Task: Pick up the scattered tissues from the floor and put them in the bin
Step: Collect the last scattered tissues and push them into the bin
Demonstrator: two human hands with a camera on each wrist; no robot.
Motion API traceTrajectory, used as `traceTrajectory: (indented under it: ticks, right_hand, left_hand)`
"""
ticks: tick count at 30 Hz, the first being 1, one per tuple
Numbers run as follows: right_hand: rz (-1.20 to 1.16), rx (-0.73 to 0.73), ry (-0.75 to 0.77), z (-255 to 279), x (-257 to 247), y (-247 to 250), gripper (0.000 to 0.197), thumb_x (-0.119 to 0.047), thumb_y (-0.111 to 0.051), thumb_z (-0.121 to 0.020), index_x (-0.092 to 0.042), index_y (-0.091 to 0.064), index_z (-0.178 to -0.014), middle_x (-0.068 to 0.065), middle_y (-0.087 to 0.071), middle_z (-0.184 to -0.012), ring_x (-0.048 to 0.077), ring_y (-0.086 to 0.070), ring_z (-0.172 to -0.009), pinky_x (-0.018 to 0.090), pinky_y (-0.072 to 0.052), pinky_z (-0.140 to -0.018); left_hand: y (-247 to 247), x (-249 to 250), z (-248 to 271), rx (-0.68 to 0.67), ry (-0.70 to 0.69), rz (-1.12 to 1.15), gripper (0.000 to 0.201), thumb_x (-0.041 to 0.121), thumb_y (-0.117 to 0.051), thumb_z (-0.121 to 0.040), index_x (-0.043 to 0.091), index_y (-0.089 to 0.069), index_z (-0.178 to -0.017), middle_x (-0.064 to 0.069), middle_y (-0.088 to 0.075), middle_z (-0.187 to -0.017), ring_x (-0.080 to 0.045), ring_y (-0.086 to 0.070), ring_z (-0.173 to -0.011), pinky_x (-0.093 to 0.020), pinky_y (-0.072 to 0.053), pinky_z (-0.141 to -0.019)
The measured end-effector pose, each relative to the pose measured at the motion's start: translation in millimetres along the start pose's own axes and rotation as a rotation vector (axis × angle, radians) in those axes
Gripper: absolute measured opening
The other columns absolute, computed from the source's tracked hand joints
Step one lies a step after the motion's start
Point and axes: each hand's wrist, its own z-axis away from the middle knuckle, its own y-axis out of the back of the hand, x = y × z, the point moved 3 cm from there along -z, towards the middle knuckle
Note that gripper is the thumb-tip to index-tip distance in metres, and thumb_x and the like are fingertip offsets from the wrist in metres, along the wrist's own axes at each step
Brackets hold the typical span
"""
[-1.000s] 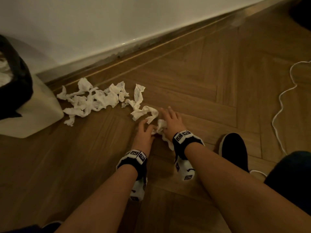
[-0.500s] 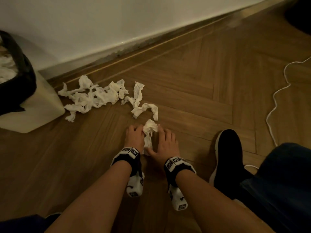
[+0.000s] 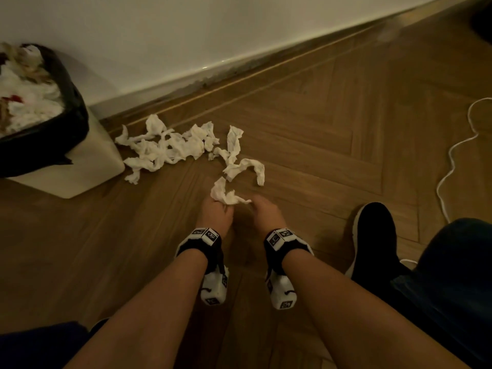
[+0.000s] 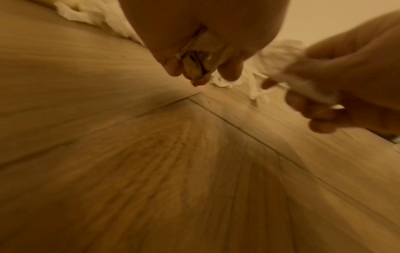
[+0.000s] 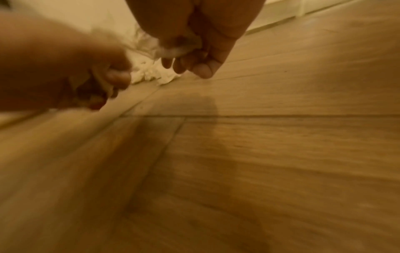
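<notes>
Herringbone wooden floor [image 3: 332, 155] runs up to a white wall, with a person crouched over it and both forearms reaching forward and down, each wrist wrapped in a black-and-white band.

The left hand [image 3: 217, 215] hangs just above the boards, knuckles up and fingers curled under. Its grip is pinching a crumpled white tissue [image 3: 225, 195]: the left wrist view shows a wad of tissue [image 4: 202, 56] pressed between the thumb and the bent fingers. The loose end of that tissue rises ahead of the knuckles and trails right towards the other hand.

The right hand [image 3: 265, 213] sits just beside the left, also knuckles up with fingers curled down. The right wrist view shows a blurred bit of white tissue [image 5: 177, 46] caught between its thumb and fingers, so its grip too is closed on tissue; whether this is the same piece that the left hand holds cannot be told.

Ahead of the hands, a twisted tissue strip [image 3: 246, 167] lies on the floor, and beyond it a pile of scattered tissues [image 3: 170, 145] stretches left towards the bin [image 3: 80, 169]. The bin stands near the wall at the far left, lined with a black bag [image 3: 72, 115] and already holding white paper waste.

A black shoe [image 3: 372, 235] rests on the floor right of the hands, and a white cable [image 3: 452, 155] snakes along the right edge.
</notes>
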Motion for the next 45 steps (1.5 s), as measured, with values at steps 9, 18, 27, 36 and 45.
traceTrajectory:
  ticks: [9, 18, 27, 36, 45]
  right_hand:
    - [-0.596, 0.101, -0.488, 13.7, 1.6, 9.9, 0.037, 0.006, -0.043, -0.089, -0.018, -0.068, -0.075, 0.008, -0.066, -0.106, 0.026, -0.062, -0.094, 0.035, -0.053, -0.086]
    - [-0.745, 0.100, -0.545, 32.3, -33.2, 42.0, 0.023, -0.021, -0.056, -0.090, -0.017, -0.049, -0.069, 0.004, -0.054, -0.076, 0.023, -0.056, -0.077, 0.042, -0.055, -0.085]
    - [-0.862, 0.051, -0.505, 52.1, -67.0, 73.5, 0.027, 0.012, -0.061, -0.082, -0.012, -0.064, -0.069, 0.010, -0.056, -0.100, 0.031, -0.058, -0.103, 0.037, -0.055, -0.083]
    - [-0.428, 0.100, -0.296, 80.0, -137.3, 138.6, 0.032, -0.017, -0.049, -0.094, -0.006, -0.060, -0.121, 0.014, -0.062, -0.123, 0.028, -0.058, -0.115, 0.033, -0.047, -0.092]
    - [-0.278, 0.085, -0.198, 51.2, -209.8, 136.7, 0.035, -0.017, -0.043, -0.095, -0.016, -0.045, -0.130, 0.015, -0.042, -0.138, 0.036, -0.048, -0.120, 0.044, -0.043, -0.101]
  left_hand:
    - [34.3, -15.3, 8.6, 0.095, 0.187, 0.112, 0.055, -0.017, -0.028, -0.085, 0.019, -0.069, -0.094, -0.008, -0.057, -0.120, -0.022, -0.058, -0.083, -0.028, -0.045, -0.066]
    - [64.8, 7.9, 30.0, 0.085, 0.522, 0.797, 0.031, -0.002, -0.029, -0.097, 0.009, -0.051, -0.078, -0.012, -0.053, -0.071, -0.019, -0.051, -0.056, -0.022, -0.044, -0.038]
    - [119.7, 43.8, 57.8, 0.015, 0.411, 0.578, 0.032, 0.012, -0.044, -0.094, 0.004, -0.053, -0.124, -0.019, -0.051, -0.133, -0.031, -0.053, -0.113, -0.027, -0.046, -0.077]
    - [173.2, 81.8, 78.9, -0.026, 0.248, 0.533, 0.046, -0.009, -0.035, -0.095, 0.003, -0.039, -0.139, -0.020, -0.059, -0.112, -0.025, -0.056, -0.076, -0.035, -0.049, -0.068]
    - [314.2, 78.8, 69.4, 0.190, 0.099, 0.136, 0.036, -0.002, -0.035, -0.096, 0.005, -0.041, -0.131, -0.013, -0.051, -0.110, -0.027, -0.052, -0.078, -0.036, -0.044, -0.076]
